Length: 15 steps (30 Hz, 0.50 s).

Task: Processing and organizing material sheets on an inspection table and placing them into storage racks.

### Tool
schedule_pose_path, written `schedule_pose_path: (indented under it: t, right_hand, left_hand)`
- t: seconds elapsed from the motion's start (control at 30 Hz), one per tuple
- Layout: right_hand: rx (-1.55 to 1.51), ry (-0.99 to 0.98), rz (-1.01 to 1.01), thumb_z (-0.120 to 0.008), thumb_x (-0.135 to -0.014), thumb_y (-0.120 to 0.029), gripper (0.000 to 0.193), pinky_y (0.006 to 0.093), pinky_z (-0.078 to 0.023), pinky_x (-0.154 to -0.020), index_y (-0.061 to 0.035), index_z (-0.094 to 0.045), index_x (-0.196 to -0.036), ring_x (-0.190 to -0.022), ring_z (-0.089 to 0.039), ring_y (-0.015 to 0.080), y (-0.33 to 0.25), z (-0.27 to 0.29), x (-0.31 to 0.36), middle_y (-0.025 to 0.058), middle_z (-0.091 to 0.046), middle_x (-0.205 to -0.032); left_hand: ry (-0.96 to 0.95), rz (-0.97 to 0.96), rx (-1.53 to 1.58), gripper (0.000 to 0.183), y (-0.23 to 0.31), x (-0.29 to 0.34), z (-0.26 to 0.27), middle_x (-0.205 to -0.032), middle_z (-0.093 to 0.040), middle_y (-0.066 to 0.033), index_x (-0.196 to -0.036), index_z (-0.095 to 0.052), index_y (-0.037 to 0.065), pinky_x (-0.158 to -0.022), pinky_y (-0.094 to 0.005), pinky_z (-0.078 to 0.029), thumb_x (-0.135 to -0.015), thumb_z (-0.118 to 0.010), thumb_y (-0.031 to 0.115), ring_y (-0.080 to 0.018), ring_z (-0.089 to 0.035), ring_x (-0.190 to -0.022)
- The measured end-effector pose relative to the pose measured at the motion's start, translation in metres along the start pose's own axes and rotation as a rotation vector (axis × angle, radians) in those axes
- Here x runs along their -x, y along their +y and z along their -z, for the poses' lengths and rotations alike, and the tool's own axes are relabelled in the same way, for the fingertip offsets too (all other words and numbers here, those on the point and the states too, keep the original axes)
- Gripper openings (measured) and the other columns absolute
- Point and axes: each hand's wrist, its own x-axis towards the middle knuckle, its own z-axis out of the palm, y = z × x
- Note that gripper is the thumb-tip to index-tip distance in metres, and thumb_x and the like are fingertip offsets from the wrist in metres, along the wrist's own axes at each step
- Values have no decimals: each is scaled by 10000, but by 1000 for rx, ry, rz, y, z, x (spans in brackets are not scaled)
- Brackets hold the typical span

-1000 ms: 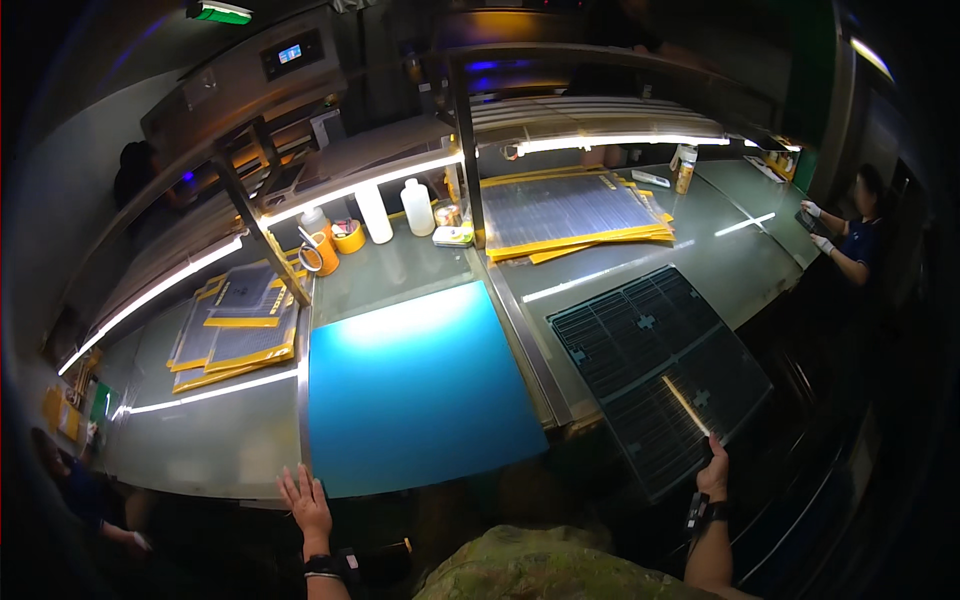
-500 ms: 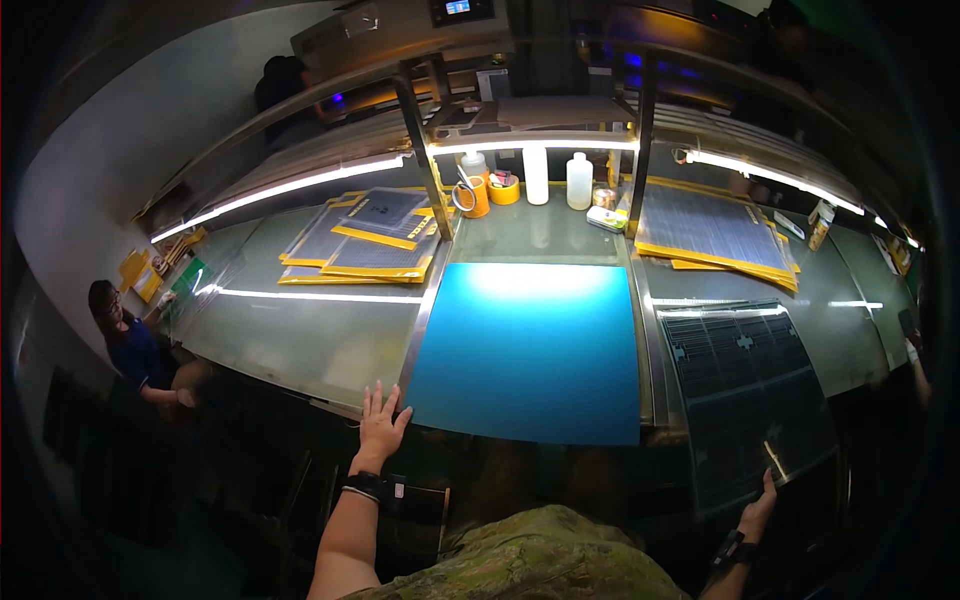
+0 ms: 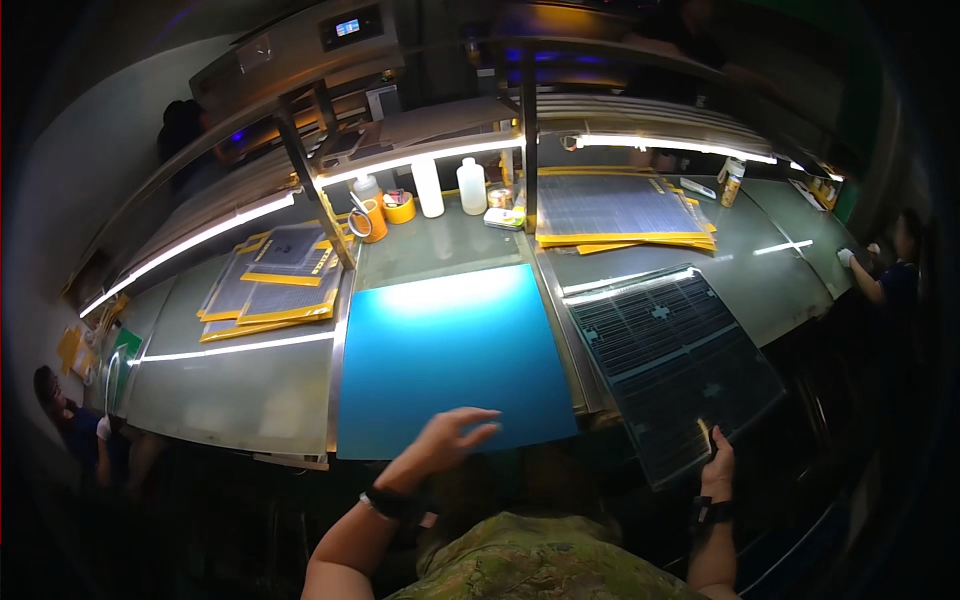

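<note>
A smooth blue sheet lies on the bench in front of me, bright with glare along its far side. Over its near edge hovers my left hand, fingers stretched to the right and holding nothing; whether it touches the sheet I cannot tell. My right hand grips the near edge of a dark, thin rectangular panel patterned with fine lines and small crosses. That panel slants to the right of the blue sheet, its far end over the bench and its near end past the front edge.
Yellow-edged films lie in a left stack and a right stack. White bottles and an orange tape roll stand at the back, beneath a lamp-lit shelf. People work at the left and right.
My left hand has left the blue sheet's near left corner and moved right, over its near edge. My right hand still grips the dark panel. The view has turned to the right.
</note>
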Motion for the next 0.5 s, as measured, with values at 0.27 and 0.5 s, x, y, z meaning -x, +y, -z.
schedule_pose_path:
  t: [0.27, 0.5]
  right_hand:
    - [-111, 16, -136, -566, -814, -55, 307, 401, -445, -933, 0, -550, -1115, -1026, -553, 271, 24, -12, 23, 116, -590, -1099]
    - [148, -179, -19, -480, -918, -205, 284, 356, -459, -905, 4, -585, -1078, -963, -587, 238, -16, -11, 4, 116, -616, -1060]
  left_hand:
    - [-663, -9, 26, 511, 40, -61, -108, -1142, -589, -193, -1236, -520, 43, -908, -355, -437, -898, -505, 426, -310, -565, -1063]
    - [-653, -91, 69, 517, 49, -57, -133, -1113, -589, -222, -1182, -538, -18, -904, -392, -432, -885, -516, 404, -347, -557, -1051]
